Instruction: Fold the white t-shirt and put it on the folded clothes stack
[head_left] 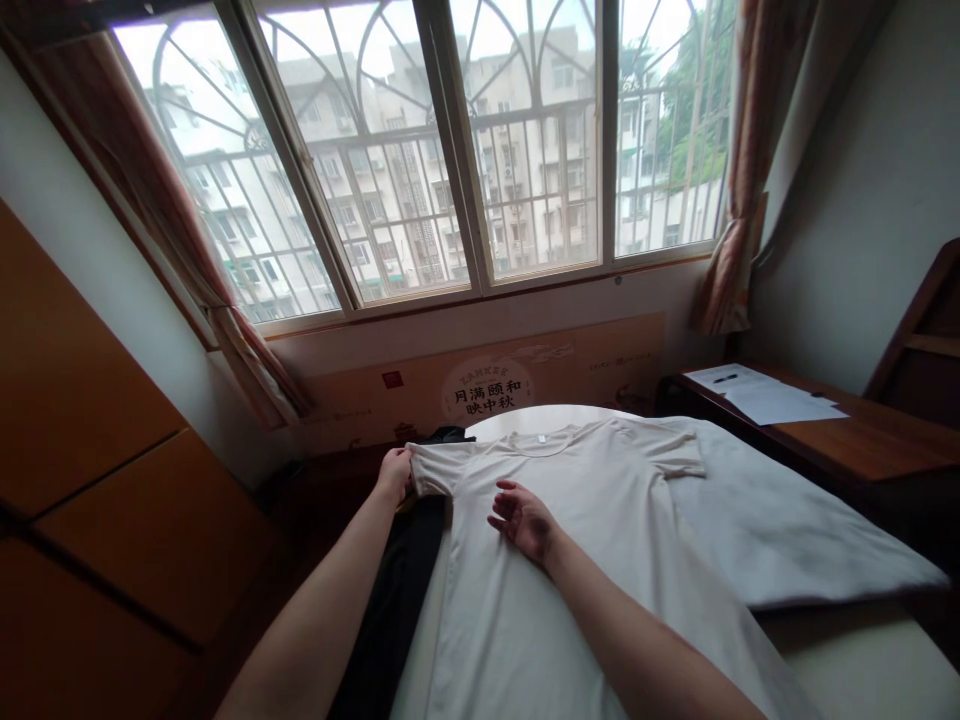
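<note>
A white T-shirt (555,540) lies spread out face up, its collar toward the window and its sleeves out to both sides. My left hand (395,474) grips the end of its left-hand sleeve, fingers closed on the cloth. Over the upper part of the shirt, left of its middle, is my right hand (523,520), palm turned partly up and fingers apart, holding nothing. Whether it touches the fabric I cannot tell. A black garment (409,580) lies beside the shirt on the left, partly hidden by my left forearm.
The shirt rests on a white rounded table (495,428). A pale folded cloth (795,520) lies to the right. Farther right, a wooden desk (870,440) bears papers (772,395) and a pen. A wooden cabinet (97,480) stands at left; the barred window (450,200) is ahead.
</note>
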